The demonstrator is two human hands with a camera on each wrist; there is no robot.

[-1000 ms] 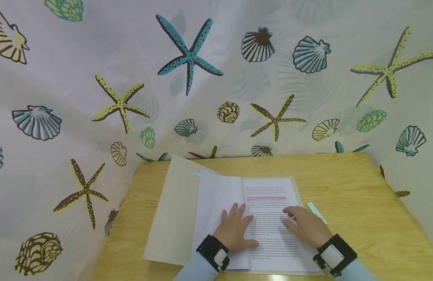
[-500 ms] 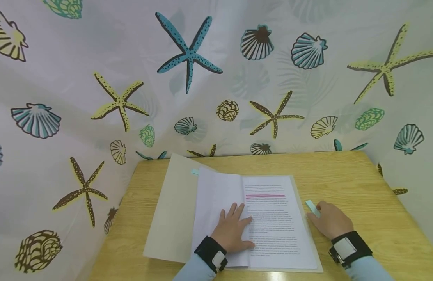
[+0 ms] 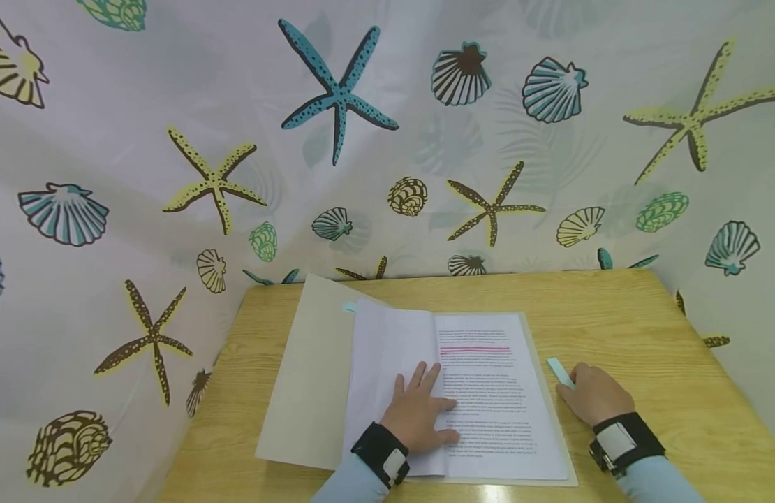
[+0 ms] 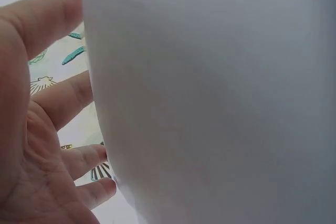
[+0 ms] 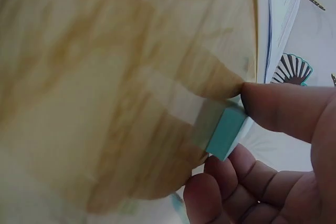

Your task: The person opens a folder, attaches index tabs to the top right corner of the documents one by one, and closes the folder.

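A bound document (image 3: 488, 405) lies spread on the table, its right page printed with text and crossed by pink highlighted lines. My left hand (image 3: 415, 419) rests with spread fingers over the left page (image 3: 384, 356) and the inner fold; in the left wrist view a pale sheet (image 4: 210, 98) fills most of the picture beside the left hand's fingers (image 4: 63, 98). To the right of the document, my right hand (image 3: 595, 395) pinches the near end of a light-blue pad of sticky tabs (image 3: 559, 372). The right wrist view has this pad (image 5: 227, 132) between thumb and fingers.
The beige cover (image 3: 312, 377) is folded out to the left, with a small light-blue tab (image 3: 349, 307) near its top. A wooden table (image 3: 651, 328) carries everything. Cloth printed with starfish and shells (image 3: 387, 140) surrounds it at the back and sides.
My right hand has moved right, off the printed page, and has taken hold of the pad of sticky tabs on the table. The left hand has stayed on the document.
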